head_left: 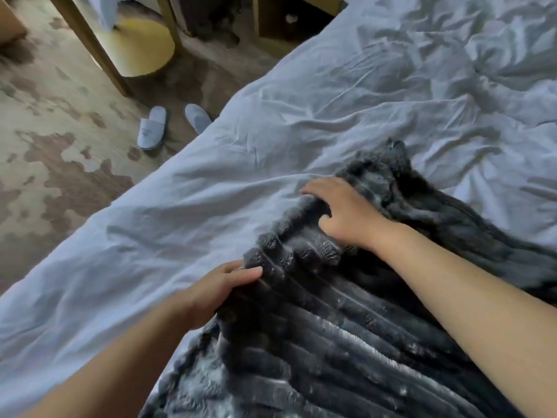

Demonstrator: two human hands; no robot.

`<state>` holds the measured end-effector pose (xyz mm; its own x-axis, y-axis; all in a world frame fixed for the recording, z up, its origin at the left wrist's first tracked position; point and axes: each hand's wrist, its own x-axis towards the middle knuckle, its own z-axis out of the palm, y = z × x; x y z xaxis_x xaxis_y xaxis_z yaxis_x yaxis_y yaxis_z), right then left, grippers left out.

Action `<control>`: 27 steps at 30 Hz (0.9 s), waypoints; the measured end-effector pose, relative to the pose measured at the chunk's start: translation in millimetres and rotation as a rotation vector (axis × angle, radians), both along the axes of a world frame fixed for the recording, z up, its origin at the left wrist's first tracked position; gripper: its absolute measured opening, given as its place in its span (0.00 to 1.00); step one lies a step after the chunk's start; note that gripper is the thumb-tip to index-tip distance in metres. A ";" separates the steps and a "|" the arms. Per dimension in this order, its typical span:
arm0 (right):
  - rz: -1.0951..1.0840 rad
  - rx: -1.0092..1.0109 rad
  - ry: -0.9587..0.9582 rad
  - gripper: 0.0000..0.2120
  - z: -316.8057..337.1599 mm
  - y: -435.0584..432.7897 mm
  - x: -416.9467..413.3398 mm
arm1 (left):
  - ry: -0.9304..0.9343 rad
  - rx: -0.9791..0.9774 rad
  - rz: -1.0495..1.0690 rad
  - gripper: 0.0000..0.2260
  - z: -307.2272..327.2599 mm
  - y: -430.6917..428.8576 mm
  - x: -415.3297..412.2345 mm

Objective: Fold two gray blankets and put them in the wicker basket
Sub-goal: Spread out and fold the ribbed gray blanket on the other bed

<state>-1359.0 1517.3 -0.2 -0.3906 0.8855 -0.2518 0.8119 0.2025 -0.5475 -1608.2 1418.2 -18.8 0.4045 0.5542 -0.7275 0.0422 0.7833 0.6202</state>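
Head view looks down on one dark gray blanket [346, 342], ribbed and plush, lying bunched on a rumpled pale bed sheet [331, 101]. The right hand [343, 212] grips the blanket's far edge: its fingers are curled over a thick fold and the thumb is dug into the pile just below them. The left hand [217, 288] meets the same edge nearer the body. Its visible fingers lie almost straight along the ribs, and the thumb is hidden, so I cannot tell whether it pinches the cloth or only rests on it. Between the two sets of fingertips the edge humps up in soft ridges. Beyond the right fingers a loose corner trails off across the sheet. No second blanket and no wicker basket are in sight. A pair of slippers [152, 128] sits on the floor, well beyond the left fingers.

The fabric looks thick, limp and fairly weighty, likely to sag and slide. It is probably best taken at the corners of this edge, with a full pinch, hands spread apart
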 end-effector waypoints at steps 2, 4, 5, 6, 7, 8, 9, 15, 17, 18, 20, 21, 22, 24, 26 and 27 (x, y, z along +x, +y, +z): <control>0.286 -0.094 -0.070 0.39 -2.2 -27.5 -30.8 | -0.101 -0.017 0.004 0.07 1.6 -3.2 -0.6; 0.443 -0.071 -0.235 0.43 -5.4 -45.3 -50.7 | -0.152 -0.032 -0.038 0.08 6.7 -7.9 -2.1; 0.450 -0.057 -0.286 0.40 -5.0 -49.3 -55.4 | -0.148 -0.040 -0.063 0.09 8.3 -11.4 -4.6; 0.412 -0.048 -0.306 0.35 -2.7 -50.6 -56.4 | -0.138 -0.056 -0.085 0.10 10.4 -15.4 -7.6; 0.350 -0.041 -0.304 0.31 -0.3 -49.7 -54.7 | -0.129 -0.079 -0.116 0.10 9.6 -20.4 -11.9; 0.287 -0.040 -0.302 0.27 1.7 -48.4 -51.4 | -0.127 -0.120 -0.156 0.09 11.8 -25.7 -16.2; 0.243 -0.036 -0.313 0.25 3.6 -47.3 -47.7 | -0.113 -0.147 -0.220 0.07 13.3 -31.5 -21.5; -0.019 -0.104 -0.511 0.17 7.1 -53.2 -14.4 | -0.037 0.007 -0.420 0.07 19.6 -80.1 -57.8; -0.108 -0.142 -0.612 0.19 3.5 -61.2 -6.4 | -0.115 0.006 -0.342 0.07 18.7 -102.6 -71.5; -0.138 -0.164 -0.669 0.20 1.5 -66.0 -5.0 | -0.142 -0.017 -0.303 0.06 19.3 -113.5 -77.4; -0.177 -0.181 -0.754 0.22 -0.5 -74.5 -7.1 | -0.140 -0.090 -0.261 0.14 21.1 -131.1 -92.8; -0.192 -0.172 -0.777 0.21 0.6 -76.7 -10.3 | -0.144 -0.094 -0.256 0.13 23.3 -137.6 -101.3; -0.208 -0.160 -0.792 0.21 2.8 -77.5 -14.4 | -0.144 -0.080 -0.259 0.13 26.9 -142.6 -110.0; -0.229 -0.141 -0.801 0.21 7.2 -76.3 -24.0 | -0.130 -0.010 -0.230 0.15 29.6 -150.4 -125.9; -0.223 -0.092 -0.791 0.17 10.2 -74.0 -35.9 | -0.145 0.052 -0.108 0.13 33.0 -155.5 -133.1; -0.221 -0.040 -0.782 0.15 11.4 -72.7 -42.1 | -0.186 0.054 -0.018 0.08 31.8 -157.6 -132.7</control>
<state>-1401.1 1444.6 11.2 0.0941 0.9062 -0.4123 0.9814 -0.0149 0.1912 -1740.9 1260.6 13.0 0.5395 0.5819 -0.6085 -0.0635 0.7488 0.6597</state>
